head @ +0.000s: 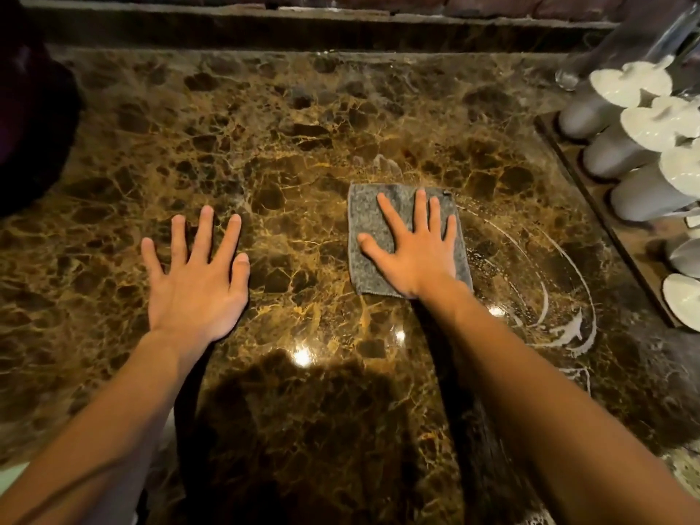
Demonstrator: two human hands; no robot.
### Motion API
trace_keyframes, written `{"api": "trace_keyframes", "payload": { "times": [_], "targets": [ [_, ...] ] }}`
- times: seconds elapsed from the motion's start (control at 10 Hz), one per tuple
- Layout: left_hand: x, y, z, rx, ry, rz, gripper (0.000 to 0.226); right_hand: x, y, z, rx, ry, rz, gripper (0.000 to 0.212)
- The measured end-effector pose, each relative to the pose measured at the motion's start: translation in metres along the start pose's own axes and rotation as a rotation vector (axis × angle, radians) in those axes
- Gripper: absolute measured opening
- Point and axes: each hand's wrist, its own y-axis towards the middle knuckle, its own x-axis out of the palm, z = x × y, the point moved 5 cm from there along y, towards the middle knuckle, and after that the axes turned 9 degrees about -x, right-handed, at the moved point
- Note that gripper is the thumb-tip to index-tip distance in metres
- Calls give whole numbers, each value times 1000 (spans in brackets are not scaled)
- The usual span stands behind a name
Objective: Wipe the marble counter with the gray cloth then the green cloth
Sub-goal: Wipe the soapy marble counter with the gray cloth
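Note:
A folded gray cloth [368, 236] lies flat on the brown marble counter [288, 145], right of centre. My right hand [413, 248] presses down on it with fingers spread flat. My left hand [197, 282] rests palm-down on the bare marble to the left, fingers apart, holding nothing. White soapy streaks [560, 327] curve over the counter to the right of the cloth. No green cloth is in view.
A wooden tray [621, 240] with several white cups and dishes [644, 130] runs along the right edge. A clear glass vessel [606, 58] stands behind it. A dark object [30, 126] sits at the far left. A raised ledge [303, 28] borders the back.

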Motion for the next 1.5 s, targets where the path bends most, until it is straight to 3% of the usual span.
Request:
{"api": "trace_keyframes", "payload": {
  "times": [0.3,0.5,0.9,1.1,1.3,1.5],
  "targets": [
    [0,1,1,-3,1,14,59,-19,87,7,25,-4,9,87],
    [-1,1,1,-2,-18,7,58,-16,67,5,18,1,38,87],
    [-3,0,1,-9,-11,-25,59,26,-168,5,-83,-29,15,81],
    [-3,1,1,-1,-13,-22,59,51,-269,8,-24,-11,13,84],
    [-2,0,1,5,-8,-6,59,44,-238,20,24,-20,-10,86],
    [-1,2,2,-1,-27,-4,59,12,-97,45,95,-22,-30,85]
  ]
}}
